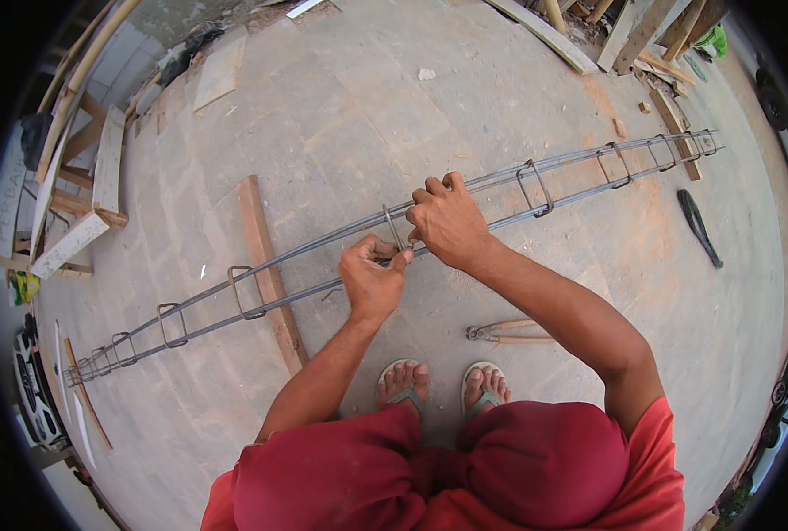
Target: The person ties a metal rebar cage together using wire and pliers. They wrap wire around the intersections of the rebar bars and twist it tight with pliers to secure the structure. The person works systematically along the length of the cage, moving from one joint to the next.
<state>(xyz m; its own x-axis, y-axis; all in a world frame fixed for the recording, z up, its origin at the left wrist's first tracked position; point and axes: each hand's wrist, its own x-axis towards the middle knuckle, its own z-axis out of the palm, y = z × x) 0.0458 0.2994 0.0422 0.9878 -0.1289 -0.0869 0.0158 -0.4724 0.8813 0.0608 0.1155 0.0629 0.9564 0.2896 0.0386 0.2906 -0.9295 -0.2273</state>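
A long cage of thin steel bars (314, 290) runs across the view from lower left to upper right, with square wire stirrups spaced along it. My left hand (374, 279) is closed, thumb and fingers pinching the lower end of the middle stirrup (390, 225) at the near bar. Close beside it, my right hand (449, 223) is curled over the bars, its fingertips drawn together near the same stirrup. Whatever those fingers hold is hidden or too thin to make out.
A wooden plank (272, 274) lies under the cage at left; another board (675, 133) supports its right end. Pincers (507, 332) rest on the concrete beside my sandalled feet. A black strip (699, 228) lies at right. Scrap timber (80, 190) is piled at far left.
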